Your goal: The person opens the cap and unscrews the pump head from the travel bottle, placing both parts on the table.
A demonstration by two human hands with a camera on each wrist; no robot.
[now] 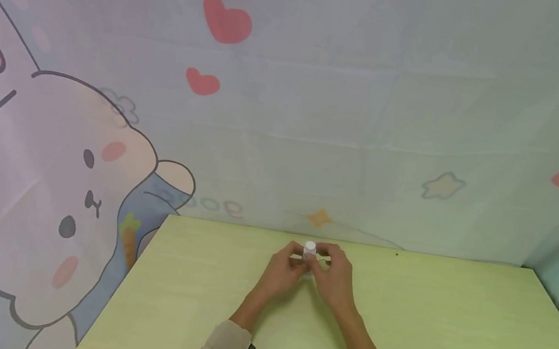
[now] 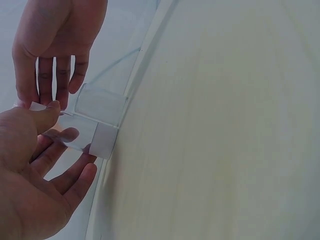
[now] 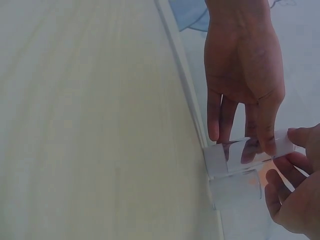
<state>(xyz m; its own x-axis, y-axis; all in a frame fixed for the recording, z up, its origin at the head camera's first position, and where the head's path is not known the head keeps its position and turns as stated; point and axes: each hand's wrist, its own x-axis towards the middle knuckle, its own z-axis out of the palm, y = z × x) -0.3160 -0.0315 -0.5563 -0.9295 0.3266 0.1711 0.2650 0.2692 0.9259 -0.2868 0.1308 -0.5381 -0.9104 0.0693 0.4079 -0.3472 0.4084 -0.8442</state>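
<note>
In the head view, a small bottle (image 1: 308,252) with a white cap (image 1: 310,244) is held upright between the fingertips of both hands, near the far edge of the table (image 1: 430,318). The left hand (image 1: 279,275) is set at its left side and the right hand (image 1: 337,279) at its right, so neither is clearly nearer. Most of the bottle below the cap is covered by the fingers.

In the left wrist view, which is turned sideways, the bottle's long axis is seen running away from the tabletop, with a white section at its lower end. Its upper part is pinched by the bent thumb and fingers of the left hand; the other fingers are loosely spread. A clear cup (image 2: 101,106) is seen standing just beside the bottle, on the right hand's side.

In the right wrist view, the bottle's upper end is pinched by the right thumb and fingers, while left fingers are seen through its clear wall. The right hand is partly cut off by the frame. Whether the bottle's base is resting on the table or lifted slightly, and whether bottle and cup are touching, cannot be told.
</note>
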